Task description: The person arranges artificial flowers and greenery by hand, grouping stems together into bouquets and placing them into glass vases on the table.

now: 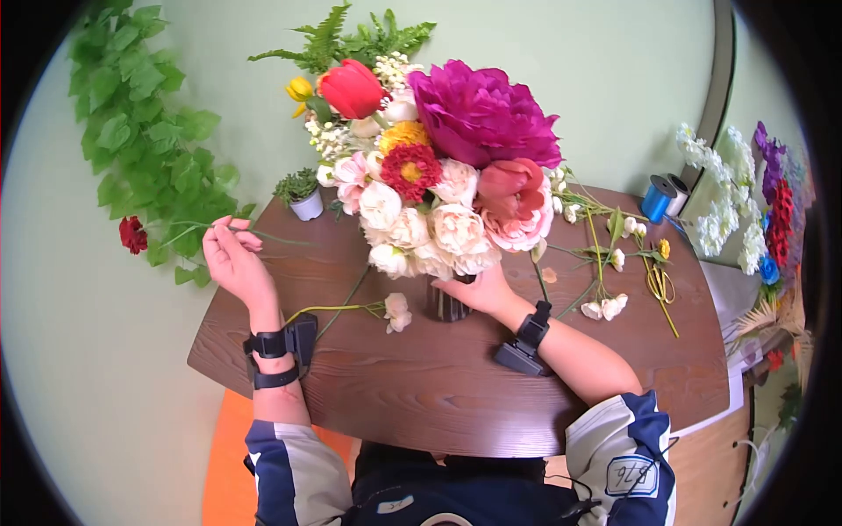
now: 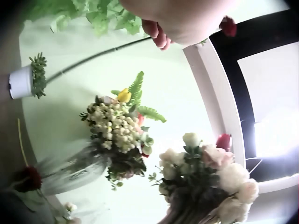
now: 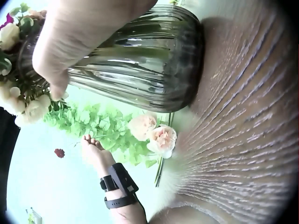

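Note:
My left hand point(image 1: 235, 263) is raised at the left edge of the table. Between its thumb and fingers it pinches the long green stem point(image 2: 105, 55) of a small red flower point(image 1: 132, 235); the bloom points left and the bare stem end points right. My right hand point(image 1: 485, 294) grips the neck of a ribbed glass vase point(image 3: 140, 65) that stands on the table. A full bouquet point(image 1: 408, 230) of white and pink roses, tulips and a big purple peony fills the vase and hides most of it in the head view.
Loose white flowers point(image 1: 605, 308) and stems lie on the right of the table point(image 1: 412, 377), near scissors point(image 1: 660, 282) and a blue spool point(image 1: 656, 198). A pale pink flower point(image 1: 397, 313) lies left of the vase. Behind it stands a small potted plant point(image 1: 306, 205). Ivy point(image 1: 140, 114) hangs at left.

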Tool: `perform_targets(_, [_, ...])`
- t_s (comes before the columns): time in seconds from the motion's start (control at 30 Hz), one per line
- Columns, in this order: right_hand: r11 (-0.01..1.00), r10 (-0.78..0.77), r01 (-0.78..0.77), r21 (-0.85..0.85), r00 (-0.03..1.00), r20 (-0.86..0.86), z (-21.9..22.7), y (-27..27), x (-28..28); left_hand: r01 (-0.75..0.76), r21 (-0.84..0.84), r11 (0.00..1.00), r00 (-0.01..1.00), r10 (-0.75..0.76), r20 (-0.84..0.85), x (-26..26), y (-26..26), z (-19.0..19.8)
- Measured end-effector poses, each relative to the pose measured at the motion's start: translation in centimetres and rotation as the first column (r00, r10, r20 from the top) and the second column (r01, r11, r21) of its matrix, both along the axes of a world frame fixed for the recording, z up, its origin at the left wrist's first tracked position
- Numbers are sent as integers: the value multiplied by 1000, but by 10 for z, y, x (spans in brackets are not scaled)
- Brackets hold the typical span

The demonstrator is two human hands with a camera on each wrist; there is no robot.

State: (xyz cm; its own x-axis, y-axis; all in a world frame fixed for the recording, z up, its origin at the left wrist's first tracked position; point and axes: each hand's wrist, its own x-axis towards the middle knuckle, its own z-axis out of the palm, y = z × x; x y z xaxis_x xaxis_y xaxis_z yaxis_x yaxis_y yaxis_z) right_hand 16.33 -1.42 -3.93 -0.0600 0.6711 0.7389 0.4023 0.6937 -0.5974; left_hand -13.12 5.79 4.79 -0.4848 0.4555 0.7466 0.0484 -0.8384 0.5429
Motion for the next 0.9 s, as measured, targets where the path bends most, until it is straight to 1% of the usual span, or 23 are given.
perform_targets(0.03, [999,-32,33,-20,999,35,3,-1,0,-14,6,1000,1000,13,7,3,-8,6])
perform_targets(0.07, [997,-65,67,-37,995,70,6,-2,0,163,65,984,982,-168,82,4,-14,12])
perform_targets(0.1, [996,69,-69,-58,998,11,10,-5,2,331,135,934,926,-349,144,2,-20,17])
perform_targets(0.13, [995,75,-71,-68,995,68,-1,2,8,322,141,936,928,-342,150,-3,-25,22])
perform_targets(0.2, [993,87,-74,-89,985,152,-36,27,22,512,278,813,808,-566,165,-11,-34,33])
perform_targets(0.23, [993,89,-76,-86,983,159,-31,24,20,508,285,813,808,-565,169,-10,-40,41])
perform_targets(0.3, [973,162,-163,-165,987,-18,-21,14,18,549,366,751,758,-633,161,-9,-54,57])
perform_targets(0.33, [969,182,-183,-167,983,-22,-19,12,19,572,386,723,744,-656,125,-10,-58,62])
perform_targets(0.37, [968,185,-185,-170,983,-19,-16,10,19,569,386,726,746,-653,129,-8,-62,68])
perform_targets(0.43, [930,238,-258,-260,966,-105,-10,6,17,620,431,655,704,-707,61,0,-70,82])
perform_targets(0.57, [925,256,-261,-277,965,-54,-32,21,25,573,439,691,752,-657,54,18,-81,104])
perform_targets(0.63, [839,296,-386,-383,915,-273,-35,25,25,510,380,772,840,-542,-26,31,-81,110])
perform_targets(0.67, [838,319,-399,-371,911,-259,-34,22,27,493,378,784,858,-510,-60,39,-82,113])
perform_targets(0.7, [838,320,-400,-372,911,-258,-27,18,24,491,379,784,859,-509,-59,42,-82,113])
perform_targets(0.77, [911,276,-300,-283,953,-122,-15,10,19,586,276,762,810,-550,-202,47,-81,113])
perform_targets(0.8, [912,275,-298,-282,954,-120,-18,12,21,584,253,771,812,-551,-194,48,-81,114])
perform_targets(0.87, [861,303,-378,-340,918,-255,-27,17,23,581,251,774,814,-552,-183,42,-77,113])
perform_targets(0.9, [861,304,-379,-339,918,-255,-27,17,23,578,250,777,816,-551,-174,40,-74,112])
